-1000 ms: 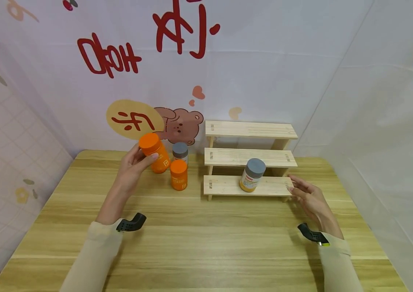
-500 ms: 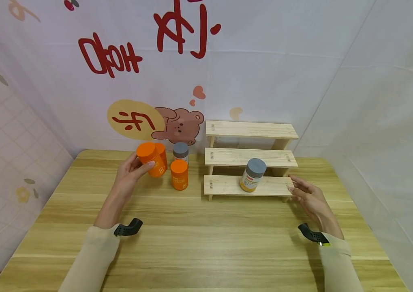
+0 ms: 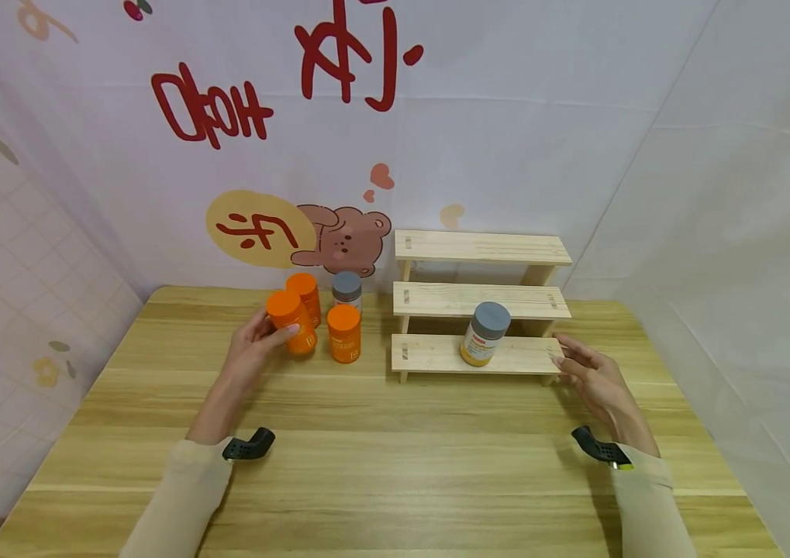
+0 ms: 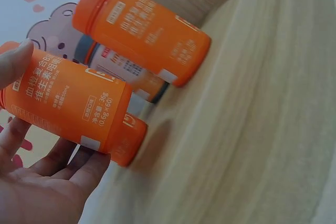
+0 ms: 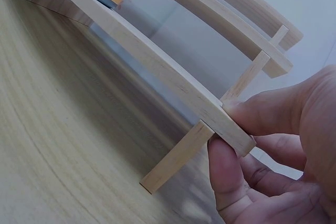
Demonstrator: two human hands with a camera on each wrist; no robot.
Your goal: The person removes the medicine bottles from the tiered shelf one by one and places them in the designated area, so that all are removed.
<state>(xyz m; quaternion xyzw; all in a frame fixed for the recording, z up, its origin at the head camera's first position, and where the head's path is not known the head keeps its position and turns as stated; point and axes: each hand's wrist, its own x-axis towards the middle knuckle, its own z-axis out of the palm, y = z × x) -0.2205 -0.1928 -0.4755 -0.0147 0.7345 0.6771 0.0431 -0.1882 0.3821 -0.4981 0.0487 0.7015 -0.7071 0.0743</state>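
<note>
My left hand (image 3: 253,349) grips an orange supplement bottle (image 4: 68,95) with an orange lid, thumb on one side and fingers on the other. Just behind it stands a second orange bottle (image 3: 306,297), and to its right a third (image 3: 345,338). A grey-lidded bottle (image 3: 347,290) is at the back, partly hidden by the third one. With thumb and fingers, my right hand (image 5: 278,150) pinches the right end of the lowest board of a three-step wooden shelf (image 3: 429,354). Another grey-lidded bottle (image 3: 485,333), yellow at its base, stands on that board.
The wooden table (image 3: 395,457) meets a white printed cloth wall (image 3: 506,132) at the back. Cloth also hangs along both sides. The shelf's middle step (image 3: 467,298) and top step (image 3: 481,246) rise toward the wall.
My left hand has brought its orange bottle toward me, away from the one behind, and lowered it. The right hand stays at the shelf's end.
</note>
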